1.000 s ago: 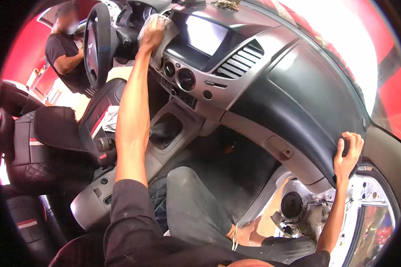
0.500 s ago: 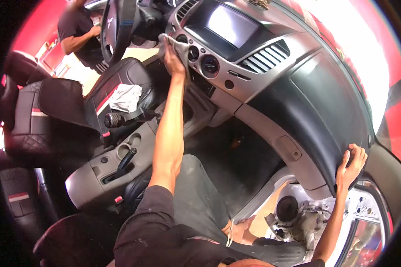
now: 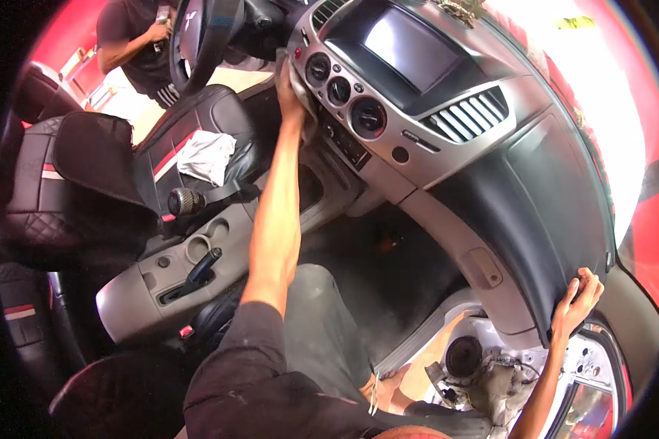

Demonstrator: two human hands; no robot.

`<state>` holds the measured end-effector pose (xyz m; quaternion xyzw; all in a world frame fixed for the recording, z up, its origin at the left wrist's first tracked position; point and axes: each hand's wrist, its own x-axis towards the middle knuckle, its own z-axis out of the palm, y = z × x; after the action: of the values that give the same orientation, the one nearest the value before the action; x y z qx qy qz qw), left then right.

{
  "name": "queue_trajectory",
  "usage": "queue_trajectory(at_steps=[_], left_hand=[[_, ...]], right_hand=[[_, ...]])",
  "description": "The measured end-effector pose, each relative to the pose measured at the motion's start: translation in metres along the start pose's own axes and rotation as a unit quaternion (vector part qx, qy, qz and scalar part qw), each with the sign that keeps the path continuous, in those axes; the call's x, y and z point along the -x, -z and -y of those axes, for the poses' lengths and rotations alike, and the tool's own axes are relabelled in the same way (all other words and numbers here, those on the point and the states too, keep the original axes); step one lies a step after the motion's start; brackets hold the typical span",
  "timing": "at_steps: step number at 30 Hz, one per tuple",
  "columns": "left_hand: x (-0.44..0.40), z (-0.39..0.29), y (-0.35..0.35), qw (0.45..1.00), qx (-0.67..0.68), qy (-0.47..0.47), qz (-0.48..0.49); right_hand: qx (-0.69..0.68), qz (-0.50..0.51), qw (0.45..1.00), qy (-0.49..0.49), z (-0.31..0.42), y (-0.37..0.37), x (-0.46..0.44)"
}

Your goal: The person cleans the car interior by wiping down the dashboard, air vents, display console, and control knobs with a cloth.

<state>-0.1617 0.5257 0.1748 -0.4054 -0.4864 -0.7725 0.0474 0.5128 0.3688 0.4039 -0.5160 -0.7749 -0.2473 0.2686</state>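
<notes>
My left hand (image 3: pixel 290 95) presses a grey cloth (image 3: pixel 303 95) against the left edge of the silver centre panel (image 3: pixel 410 150), beside the round dials (image 3: pixel 339 91). The cloth shows between the hand and the panel, and part of it is hidden. At the right end of the dashboard (image 3: pixel 512 219), my right hand (image 3: pixel 577 301) rests on the edge near the door side, fingers bent and apart, holding nothing. The screen (image 3: pixel 410 47) and a slatted air vent (image 3: pixel 467 117) lie above and right of my left hand.
A steering wheel (image 3: pixel 201 40) stands at the upper left, with a person (image 3: pixel 135 47) beyond it. A white cloth (image 3: pixel 206 156) lies on the black seat (image 3: pixel 227 117). The gear lever (image 3: pixel 187 201) and handbrake (image 3: pixel 201 268) rise beside my left arm. An open door frame (image 3: pixel 600 373) is lower right.
My left hand with the grey cloth has moved from beside the screen down to the lower left side of the panel. The view has shifted, while my right hand stays at the dashboard's end.
</notes>
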Motion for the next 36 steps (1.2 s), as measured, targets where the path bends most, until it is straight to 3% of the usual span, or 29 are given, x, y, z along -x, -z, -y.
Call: queue_trajectory(at_steps=[1, 3, 6, 7, 8, 11, 16, 22, 23, 24, 27, 33, 36], left_hand=[[0.012, -0.007, -0.003, 0.982, -0.109, -0.148, -0.048], [-0.006, -0.001, -0.002, 0.993, 0.119, -0.004, -0.004], [-0.04, 0.057, 0.002, 0.963, 0.17, 0.209, 0.03], [-0.053, 0.056, 0.001, 0.919, 0.271, 0.283, 0.025], [-0.073, 0.122, 0.007, 0.942, 0.213, 0.257, 0.039], [-0.064, 0.051, 0.0, 0.934, 0.275, 0.223, 0.047], [-0.02, 0.016, -0.009, 0.915, 0.312, 0.255, 0.028], [0.095, -0.064, -0.028, 0.808, 0.442, 0.389, -0.018], [0.106, -0.128, -0.037, 0.8, 0.44, 0.399, -0.08], [0.114, -0.145, -0.042, 0.744, 0.474, 0.454, -0.126], [0.135, -0.134, -0.048, 0.751, 0.459, 0.461, -0.112], [0.244, -0.203, -0.105, 0.651, 0.525, 0.533, -0.133], [0.274, -0.248, -0.131, 0.689, 0.493, 0.516, -0.122]], right_hand=[[0.003, 0.002, 1.0, -0.002, -0.002, 0.0, 0.001], [-0.024, 0.012, 0.999, -0.036, -0.001, -0.001, 0.002], [-0.031, 0.003, 0.999, -0.029, -0.002, -0.003, 0.002], [-0.029, -0.001, 0.999, -0.025, -0.002, -0.004, 0.001], [-0.028, -0.003, 0.999, -0.021, -0.001, -0.005, 0.0], [-0.029, 0.006, 0.999, -0.025, -0.005, -0.004, 0.003], [-0.028, 0.006, 0.999, -0.031, -0.007, -0.004, 0.003], [-0.014, -0.009, 1.0, 0.003, 0.0, -0.002, -0.001], [-0.009, -0.004, 1.0, -0.006, -0.001, -0.002, -0.001], [-0.012, -0.011, 1.0, -0.001, 0.001, -0.003, -0.002], [-0.015, -0.019, 1.0, 0.001, 0.006, -0.001, -0.003], [0.008, -0.011, 1.0, -0.01, 0.009, 0.006, -0.001], [0.025, -0.052, 0.997, 0.059, 0.004, 0.002, -0.004]])
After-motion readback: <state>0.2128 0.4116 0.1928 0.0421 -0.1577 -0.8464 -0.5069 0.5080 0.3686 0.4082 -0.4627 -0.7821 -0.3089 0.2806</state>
